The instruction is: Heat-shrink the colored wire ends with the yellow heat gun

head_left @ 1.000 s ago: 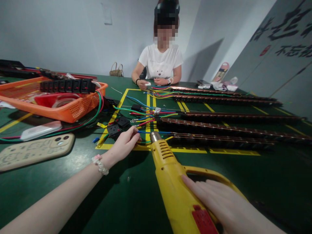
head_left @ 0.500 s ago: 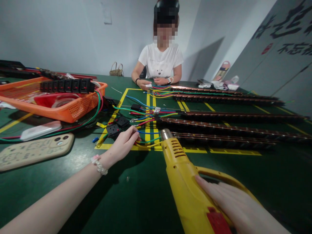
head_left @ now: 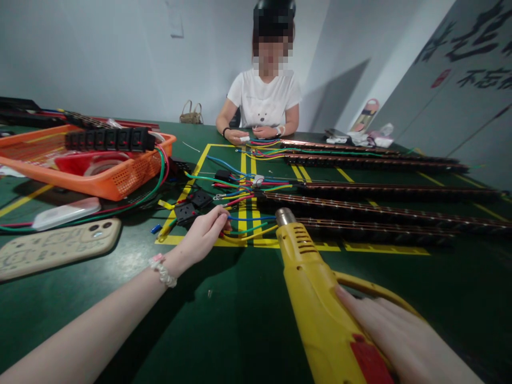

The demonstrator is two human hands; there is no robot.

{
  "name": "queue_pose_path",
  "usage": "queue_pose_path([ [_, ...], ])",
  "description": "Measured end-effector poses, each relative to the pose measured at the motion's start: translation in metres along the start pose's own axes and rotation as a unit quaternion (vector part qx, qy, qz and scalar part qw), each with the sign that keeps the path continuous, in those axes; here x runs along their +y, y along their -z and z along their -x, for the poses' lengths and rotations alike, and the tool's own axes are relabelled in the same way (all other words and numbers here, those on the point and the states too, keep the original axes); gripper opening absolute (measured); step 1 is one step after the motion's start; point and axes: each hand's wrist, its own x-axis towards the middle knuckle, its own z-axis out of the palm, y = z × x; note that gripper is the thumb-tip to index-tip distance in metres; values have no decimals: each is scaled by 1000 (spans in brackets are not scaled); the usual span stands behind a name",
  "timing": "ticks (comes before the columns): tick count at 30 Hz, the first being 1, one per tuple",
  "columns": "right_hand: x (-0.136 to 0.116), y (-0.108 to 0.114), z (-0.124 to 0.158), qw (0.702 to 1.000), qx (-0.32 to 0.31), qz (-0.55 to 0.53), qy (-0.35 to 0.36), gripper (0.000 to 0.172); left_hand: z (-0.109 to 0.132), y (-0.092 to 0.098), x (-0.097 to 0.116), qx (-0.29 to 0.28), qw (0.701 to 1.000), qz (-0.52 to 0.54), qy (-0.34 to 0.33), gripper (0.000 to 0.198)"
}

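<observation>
My right hand [head_left: 380,314] grips the handle of a yellow heat gun [head_left: 310,288] whose metal nozzle [head_left: 285,216] points away from me, over the near end of a long dark strip with copper rails [head_left: 360,226]. Blue, green and yellow wires [head_left: 256,228] run left from that strip. Their ends meet the pinched fingers of my left hand [head_left: 210,226], which is closed on them; the tips are hidden by the fingers. Black sockets [head_left: 190,209] lie just left of my left hand.
An orange basket [head_left: 120,184] with a row of black sockets [head_left: 108,140] stands at the left. A phone [head_left: 72,245] and a clear plastic case [head_left: 66,213] lie nearer. More strips [head_left: 400,190] stretch rightward. Across the table a person [head_left: 264,101] holds a small white piece.
The heat gun has moved right, along with my right hand, so its nozzle now sits farther along the strip. My left hand stays almost where it was.
</observation>
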Motion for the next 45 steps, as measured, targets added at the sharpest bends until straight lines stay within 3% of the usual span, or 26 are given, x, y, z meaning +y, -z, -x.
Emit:
queue_pose_path([
  [9, 0, 0, -1, 1000, 20, 7, 22, 79, -1, -1, 1, -9, 1000, -8, -5, 29],
  [17, 10, -1, 8, 1000, 13, 20, -19, 74, -1, -1, 2, -11, 1000, 15, 1, 28],
  [22, 19, 3, 4, 995, 52, 67, 48, 34, -2, -2, 0, -19, 1000, 11, -7, 29],
  [25, 17, 5, -1, 993, 76, 73, 61, 25, -2, -1, 0, -22, 1000, 0, -7, 29],
  [35, 16, 7, -3, 981, 138, 98, 99, 24, -2, -2, 1, 3, 999, 38, 37, 27],
  [45, 2, 14, -17, 987, 123, 63, 84, 19, -6, -3, -8, 78, 993, 77, 48, 34],
])
